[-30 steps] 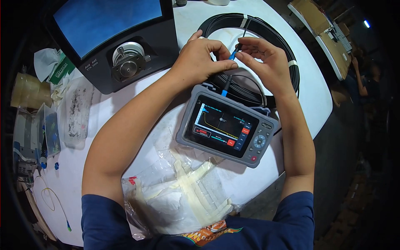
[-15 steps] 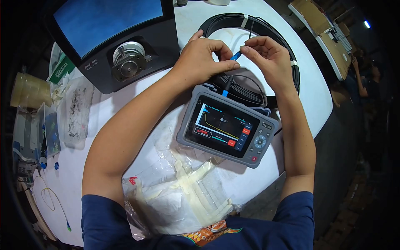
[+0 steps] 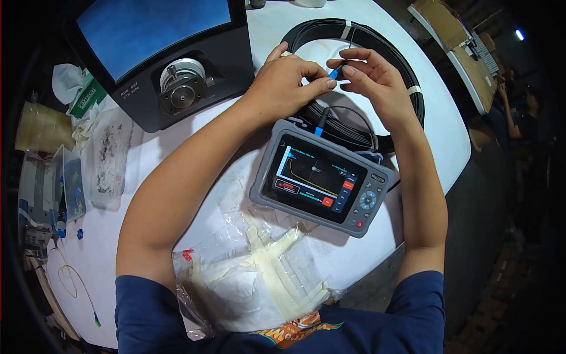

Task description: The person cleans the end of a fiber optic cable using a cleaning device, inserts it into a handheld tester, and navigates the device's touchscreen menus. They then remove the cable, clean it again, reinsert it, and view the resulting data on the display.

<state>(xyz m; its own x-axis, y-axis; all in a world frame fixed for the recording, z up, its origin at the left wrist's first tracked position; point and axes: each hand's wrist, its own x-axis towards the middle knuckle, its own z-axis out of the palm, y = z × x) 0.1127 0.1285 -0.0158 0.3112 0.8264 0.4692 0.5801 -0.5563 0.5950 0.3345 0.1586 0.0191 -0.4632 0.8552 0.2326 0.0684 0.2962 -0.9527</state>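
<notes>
A blue fibre-optic connector (image 3: 334,75) sits between my two hands, above the coil of black cable (image 3: 407,62). My left hand (image 3: 289,81) is closed, thumb and forefinger pinching the connector's lower end. From the other side my right hand (image 3: 380,79) grips its black cable end, other fingers curled loosely. Just below lies a grey handheld fibre tester (image 3: 321,177), its lit screen showing a falling yellow trace. A second blue connector (image 3: 320,128) on a black lead is plugged into the tester's top edge.
A black inspection machine (image 3: 183,76) with a large blue screen stands at the left. Clear plastic packaging (image 3: 259,277) lies near my body. Plastic containers (image 3: 109,153) and a thin yellow fibre lead (image 3: 76,283) are at far left. Another person (image 3: 519,112) is at far right.
My right hand has shifted slightly left, and its fingers have curled closer around the black end of the connector. My left hand stays nearly in place; the tester has not moved.
</notes>
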